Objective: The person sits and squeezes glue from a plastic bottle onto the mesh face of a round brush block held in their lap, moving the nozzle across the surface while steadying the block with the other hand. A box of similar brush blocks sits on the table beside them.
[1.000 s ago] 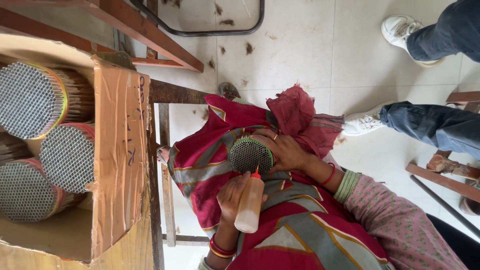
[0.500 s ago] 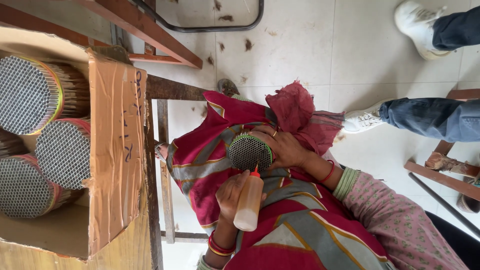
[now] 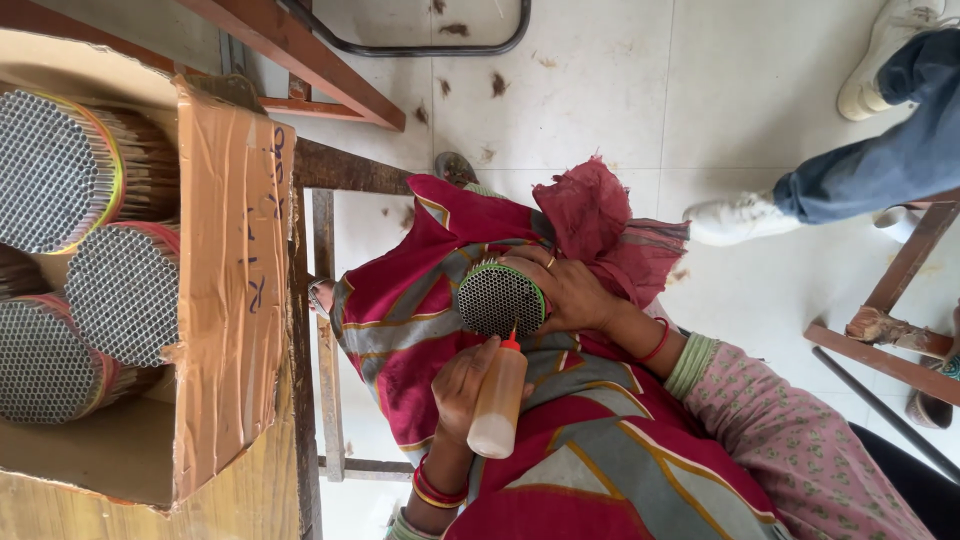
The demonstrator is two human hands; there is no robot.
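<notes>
We held the bundle of tubes (image 3: pixel 500 297) over our lap, right hand (image 3: pixel 572 292) wrapped around it. Our left hand (image 3: pixel 462 385) gripped the squeeze bottle (image 3: pixel 497 400), nozzle at the bundle's holed face. Dosing seemed underway; further holes would call for a steady tip.

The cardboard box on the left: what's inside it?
The cardboard box holds at least three round bundles of thin tubes, open ends facing out. The box wall covers their far ends and anything behind them.

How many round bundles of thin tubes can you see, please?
5: one in the right hand at; four in the cardboard box. More may be hidden.
</notes>
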